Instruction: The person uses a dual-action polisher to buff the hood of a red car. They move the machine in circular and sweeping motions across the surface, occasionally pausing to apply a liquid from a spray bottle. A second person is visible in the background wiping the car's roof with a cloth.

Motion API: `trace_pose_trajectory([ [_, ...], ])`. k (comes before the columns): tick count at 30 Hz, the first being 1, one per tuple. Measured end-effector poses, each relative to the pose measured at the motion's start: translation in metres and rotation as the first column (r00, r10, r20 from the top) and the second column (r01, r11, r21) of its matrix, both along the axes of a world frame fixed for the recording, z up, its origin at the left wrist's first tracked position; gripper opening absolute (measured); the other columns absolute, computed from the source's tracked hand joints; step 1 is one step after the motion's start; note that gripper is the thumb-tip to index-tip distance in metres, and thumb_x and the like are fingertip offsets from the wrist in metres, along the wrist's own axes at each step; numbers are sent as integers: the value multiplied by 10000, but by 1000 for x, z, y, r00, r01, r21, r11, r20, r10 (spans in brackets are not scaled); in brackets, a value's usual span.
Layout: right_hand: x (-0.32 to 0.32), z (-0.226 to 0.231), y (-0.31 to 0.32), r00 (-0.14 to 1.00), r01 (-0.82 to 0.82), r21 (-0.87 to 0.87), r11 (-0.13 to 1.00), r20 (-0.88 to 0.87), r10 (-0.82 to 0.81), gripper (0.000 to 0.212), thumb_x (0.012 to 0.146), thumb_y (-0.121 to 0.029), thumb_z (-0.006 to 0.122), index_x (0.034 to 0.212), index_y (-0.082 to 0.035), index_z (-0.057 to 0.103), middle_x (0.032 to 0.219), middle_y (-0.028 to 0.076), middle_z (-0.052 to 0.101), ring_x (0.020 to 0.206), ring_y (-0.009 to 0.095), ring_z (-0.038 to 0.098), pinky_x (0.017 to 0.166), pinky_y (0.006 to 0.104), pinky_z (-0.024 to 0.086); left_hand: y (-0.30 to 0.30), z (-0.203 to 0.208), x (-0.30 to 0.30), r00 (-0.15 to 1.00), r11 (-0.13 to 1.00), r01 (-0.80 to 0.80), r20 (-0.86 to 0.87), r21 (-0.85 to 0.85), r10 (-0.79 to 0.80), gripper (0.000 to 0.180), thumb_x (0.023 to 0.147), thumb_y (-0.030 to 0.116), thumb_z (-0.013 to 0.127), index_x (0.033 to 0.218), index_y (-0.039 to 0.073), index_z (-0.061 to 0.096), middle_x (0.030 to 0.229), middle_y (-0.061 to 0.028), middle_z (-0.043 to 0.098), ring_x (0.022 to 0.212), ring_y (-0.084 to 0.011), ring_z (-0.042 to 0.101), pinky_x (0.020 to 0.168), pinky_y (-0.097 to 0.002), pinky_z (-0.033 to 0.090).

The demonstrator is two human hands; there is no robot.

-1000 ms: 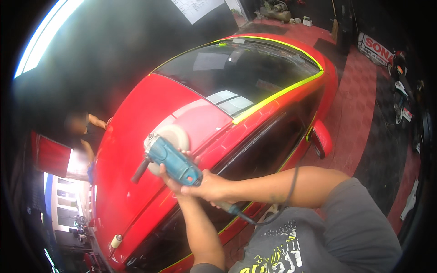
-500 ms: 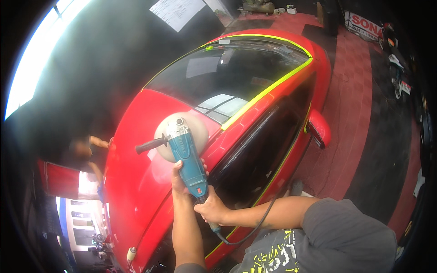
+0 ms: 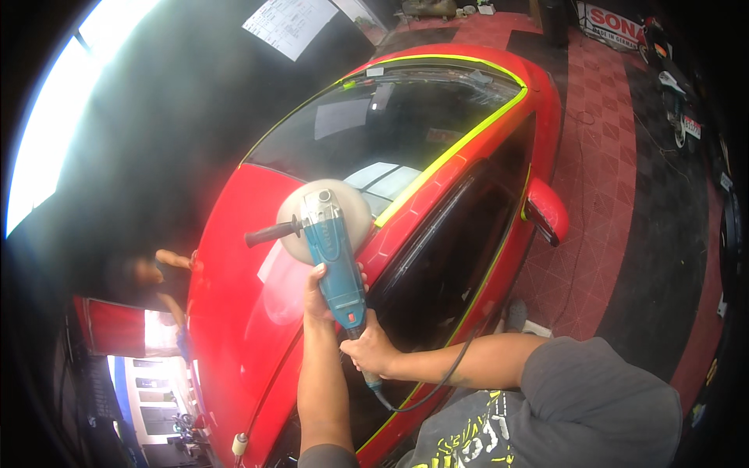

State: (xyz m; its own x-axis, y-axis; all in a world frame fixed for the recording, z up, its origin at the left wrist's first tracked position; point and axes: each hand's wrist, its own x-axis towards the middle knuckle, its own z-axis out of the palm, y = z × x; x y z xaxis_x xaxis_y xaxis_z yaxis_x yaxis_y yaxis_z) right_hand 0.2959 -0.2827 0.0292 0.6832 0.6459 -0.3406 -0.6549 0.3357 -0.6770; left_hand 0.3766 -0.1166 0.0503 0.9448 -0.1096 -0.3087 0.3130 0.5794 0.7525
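A teal polisher [image 3: 337,261] with a round whitish pad [image 3: 355,214] is in both my hands, over the red car's [image 3: 234,312] painted top. My left hand [image 3: 316,292] wraps round the front of its body. Lower down, my right hand [image 3: 371,349] closes round the rear grip. A black side handle [image 3: 271,234] sticks out to the left, with no hand on it. The pad lies at the corner of the large window, whose edge carries yellow-green masking tape [image 3: 441,173]. Whether the pad fully touches the paint is hidden.
The polisher's cord [image 3: 437,386] loops below my right forearm. A red side mirror [image 3: 546,210] juts out at right. Another person's arm [image 3: 173,259] reaches to the car's far left side. A motorbike [image 3: 677,105] stands at the far right. Red and black tiles [image 3: 585,195] cover the floor.
The polisher and both my hands have shifted slightly right and up across the paint, closer to the taped window corner. My grip is the same. The whole view has also shifted a little.
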Motion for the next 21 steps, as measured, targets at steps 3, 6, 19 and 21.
trace_pose_trajectory([
  [3, 0, -3, -1, 1000, 11, -9, 1000, 5, -11, 631, 870, -118, 741, 1361, -32, 354, 784, 113, 616, 511, 193, 616, 449, 378, 523, -2, -2, 2, 1000, 1000, 8, 9, -16, -8, 732, 909, 446, 744, 1413, -60, 580, 1196, -266, 720, 1006, -403, 772, 890, -549, 676],
  [6, -1, 2, -4, 1000, -1, -24, 1000, 14, 2, 636, 899, -56, 718, 1399, -24, 327, 800, 94, 590, 525, 173, 602, 459, 352, 517, -2, -4, 1, 1000, 1000, 10, 9, -17, -10, 735, 910, 447, 743, 1414, -61, 577, 1204, -269, 718, 1008, -403, 771, 889, -551, 676],
  [19, 2, 1, -4, 1000, -11, 18, 1000, -3, 11, 669, 905, -6, 690, 1447, -25, 297, 850, 91, 568, 537, 162, 587, 464, 339, 511, -3, -2, 3, 1000, 1000, 23, 0, -5, -23, 735, 916, 445, 736, 1412, -73, 573, 1194, -271, 720, 1024, -410, 766, 891, -564, 674],
  [21, 2, 2, -5, 1000, -12, 24, 1000, -5, 12, 667, 906, -7, 690, 1446, -29, 298, 853, 88, 566, 537, 162, 585, 464, 338, 511, -4, -1, 4, 1000, 1000, 29, 2, -10, -29, 728, 917, 439, 735, 1409, -73, 576, 1190, -269, 721, 1021, -409, 766, 892, -563, 674],
])
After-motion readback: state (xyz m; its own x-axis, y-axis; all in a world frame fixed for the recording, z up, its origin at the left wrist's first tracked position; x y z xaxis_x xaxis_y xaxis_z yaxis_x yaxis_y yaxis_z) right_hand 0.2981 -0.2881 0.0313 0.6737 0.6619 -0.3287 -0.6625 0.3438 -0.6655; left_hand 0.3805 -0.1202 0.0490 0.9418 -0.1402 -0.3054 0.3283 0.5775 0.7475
